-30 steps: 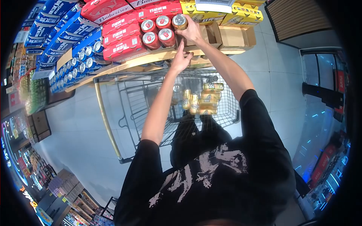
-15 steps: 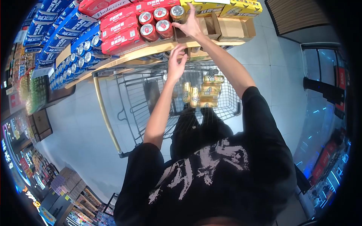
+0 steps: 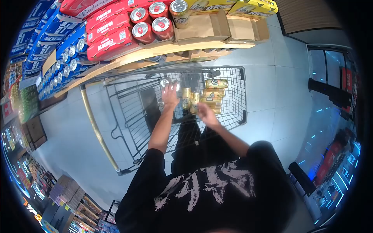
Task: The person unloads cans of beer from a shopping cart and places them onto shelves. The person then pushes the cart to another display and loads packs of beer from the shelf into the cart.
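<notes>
Above the shopping cart (image 3: 244, 83), my left hand (image 3: 170, 95) is open, its fingers spread over the cart's left part. My right hand (image 3: 208, 115) is over the cart's near side, close to an upright-lying gold can (image 3: 195, 101). Motion blurs its fingers, so I cannot tell whether they grip anything. Several gold cans lie in the cart, among them one at the far end of a stacked row (image 3: 217, 83) and another beside the right hand's can (image 3: 186, 96). On the shelf one gold can (image 3: 180, 19) stands next to several red cans (image 3: 161, 28).
Cardboard trays (image 3: 206, 29) sit on the wooden shelf (image 3: 155, 46) beyond the cart, with red beer packs (image 3: 110, 42) and blue cans (image 3: 72, 52) to the left. Yellow cartons (image 3: 254, 7) stand at the right. The cart's handle (image 3: 97, 128) is at left.
Both hands have come down from the shelf into the cart's area. My right hand has left the gold can on the shelf, which still stands there. The view has shifted slightly.
</notes>
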The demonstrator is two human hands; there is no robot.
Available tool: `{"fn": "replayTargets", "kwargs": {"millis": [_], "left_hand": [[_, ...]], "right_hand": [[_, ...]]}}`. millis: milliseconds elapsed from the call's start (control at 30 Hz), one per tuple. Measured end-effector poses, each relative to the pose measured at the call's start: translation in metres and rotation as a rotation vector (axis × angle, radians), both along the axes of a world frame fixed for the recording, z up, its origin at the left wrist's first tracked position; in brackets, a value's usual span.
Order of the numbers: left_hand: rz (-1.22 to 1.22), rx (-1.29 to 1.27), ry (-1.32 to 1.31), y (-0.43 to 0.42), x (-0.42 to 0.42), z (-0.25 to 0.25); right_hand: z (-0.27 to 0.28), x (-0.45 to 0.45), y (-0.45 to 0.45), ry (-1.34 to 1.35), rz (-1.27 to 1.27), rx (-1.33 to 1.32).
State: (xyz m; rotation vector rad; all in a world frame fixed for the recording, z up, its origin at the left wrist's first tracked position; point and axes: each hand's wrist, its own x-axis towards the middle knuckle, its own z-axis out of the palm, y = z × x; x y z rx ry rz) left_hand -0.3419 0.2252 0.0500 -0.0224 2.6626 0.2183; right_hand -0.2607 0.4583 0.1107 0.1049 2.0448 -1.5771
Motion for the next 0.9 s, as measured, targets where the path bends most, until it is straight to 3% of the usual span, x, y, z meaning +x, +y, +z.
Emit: {"fn": "replayTargets", "kwargs": {"millis": [100, 233, 333, 400, 500, 633, 733, 833, 900], "left_hand": [[-0.020, -0.046, -0.057, 0.004, -0.015, -0.020], [-0.170, -0.113, 0.021, -0.001, -0.026, -0.069], [-0.191, -0.012, 0.072, -0.011, -0.031, -0.062], [-0.165, 0.121, 0.182, -0.016, -0.026, -0.033], [0.171, 0.374, 0.198, -0.010, -0.013, 0.032], [0.532, 0.776, 0.175, -0.010, 0.014, 0.122], [0.515, 1.055, 0.285, -0.012, 0.035, 0.157], [0.547, 1.234, 0.380, -0.012, 0.044, 0.179], [0.679, 1.308, 0.400, -0.007, 0.048, 0.190]], "right_hand": [[-0.015, 0.050, 0.015, -0.003, 0.052, -0.002], [-0.003, 0.049, 0.019, -0.232, 0.081, 0.042], [-0.036, 0.034, 0.023, -0.092, 0.079, 0.034], [-0.057, 0.011, 0.024, -0.048, 0.080, 0.078], [-0.016, -0.049, 0.013, -0.083, 0.128, 0.150], [0.022, -0.097, -0.001, 0.457, 0.388, 0.277], [0.067, -0.108, -0.016, 0.526, 0.524, 0.188], [0.119, -0.110, -0.021, 0.017, 0.632, 0.009], [0.136, -0.089, -0.020, 0.042, 0.577, 0.012]]}}
